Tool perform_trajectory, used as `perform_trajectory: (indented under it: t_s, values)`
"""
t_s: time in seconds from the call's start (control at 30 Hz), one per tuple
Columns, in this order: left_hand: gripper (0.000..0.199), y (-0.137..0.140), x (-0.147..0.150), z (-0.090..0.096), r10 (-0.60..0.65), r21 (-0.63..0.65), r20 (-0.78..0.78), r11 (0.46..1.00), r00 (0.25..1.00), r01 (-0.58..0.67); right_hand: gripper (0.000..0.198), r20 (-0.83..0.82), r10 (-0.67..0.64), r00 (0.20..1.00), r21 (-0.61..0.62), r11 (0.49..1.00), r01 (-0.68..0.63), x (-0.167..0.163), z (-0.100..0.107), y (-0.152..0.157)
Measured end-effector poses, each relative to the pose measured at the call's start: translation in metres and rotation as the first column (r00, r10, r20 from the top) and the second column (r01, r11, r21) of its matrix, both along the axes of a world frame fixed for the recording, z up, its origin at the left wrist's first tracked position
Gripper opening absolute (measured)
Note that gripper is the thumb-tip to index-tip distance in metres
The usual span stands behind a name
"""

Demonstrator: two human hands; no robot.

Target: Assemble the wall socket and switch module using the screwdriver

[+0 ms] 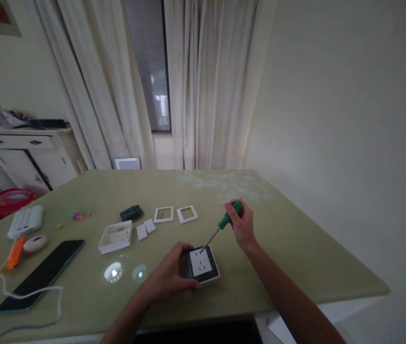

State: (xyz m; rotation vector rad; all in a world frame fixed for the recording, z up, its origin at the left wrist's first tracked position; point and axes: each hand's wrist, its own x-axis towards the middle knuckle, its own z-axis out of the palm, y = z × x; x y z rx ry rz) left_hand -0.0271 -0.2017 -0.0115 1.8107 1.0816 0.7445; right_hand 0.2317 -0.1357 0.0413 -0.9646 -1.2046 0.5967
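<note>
My left hand [174, 272] grips the left side of a wall socket [200, 263] with a white face and dark surround, set in a white box on the table. In my right hand [242, 222] is a screwdriver [226, 220], its green handle held between the fingers. The shaft slants down to the left, and the tip meets the socket near the top of its face; whether it sits in a screw or a slot I cannot tell. Left of my hands lie two white frames [187, 220], two small white covers [142, 232], an open white back box [115, 244] and a dark switch module [132, 212].
On the green-topped table [296, 258], a black phone [45, 274] with a white cable [59, 301] lies at the left. Beyond it are an orange tool [16, 252], a round white object [35, 243], a white case [26, 221] and several small coloured pieces [78, 216]. A wall borders the right.
</note>
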Motion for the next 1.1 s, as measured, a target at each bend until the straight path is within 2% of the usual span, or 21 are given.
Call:
perform_trajectory:
  t_s: [0.37,0.6,0.8,0.93,1.1]
  values:
    - [0.066,-0.011,0.005,-0.002,0.027,0.156,-0.01,0.987,1.0,-0.025,0.033,0.272,0.074,0.959,0.044,0.995,-0.089,-0.033,0.017,-0.032]
    - [0.067,-0.014,0.001,-0.01,0.05,0.164,0.005,0.985,0.999,-0.05,0.033,0.313,0.029,0.949,0.077,0.995,-0.056,-0.033,0.028,-0.031]
    - [0.069,-0.016,0.002,-0.017,0.064,0.203,0.009,0.977,0.998,-0.065,0.027,0.378,0.07,0.923,0.082,0.991,-0.109,-0.038,0.027,-0.031]
    - [0.069,-0.016,0.002,-0.017,0.056,0.213,0.013,0.975,0.998,-0.057,0.024,0.404,0.091,0.91,0.082,0.987,-0.135,-0.04,0.026,-0.032]
    - [0.067,-0.016,0.002,-0.015,0.047,0.215,0.018,0.975,0.999,-0.049,0.024,0.385,0.046,0.922,0.11,0.989,-0.095,-0.038,0.034,-0.032]
